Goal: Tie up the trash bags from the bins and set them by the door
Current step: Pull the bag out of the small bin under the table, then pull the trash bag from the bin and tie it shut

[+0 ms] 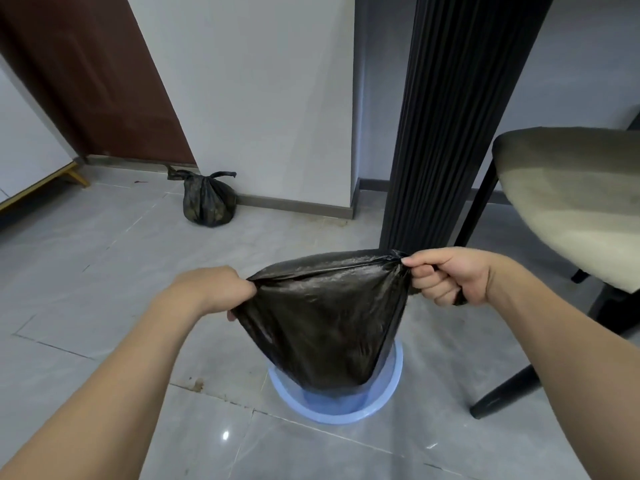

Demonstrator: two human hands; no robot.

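Note:
A black trash bag hangs stretched between my hands, its bottom still inside a light blue bin on the floor. My left hand pinches the bag's left top corner. My right hand is closed around the right top corner, held slightly higher. The bag's mouth is pulled flat and untied. A second black bag, knotted at the top, sits on the floor against the white wall, just right of the brown door.
A black fluted table leg rises right behind the bin. A beige padded chair with black legs stands at the right, close to my right arm. Grey tiled floor stretches left toward the door; a gold-edged white cabinet is far left.

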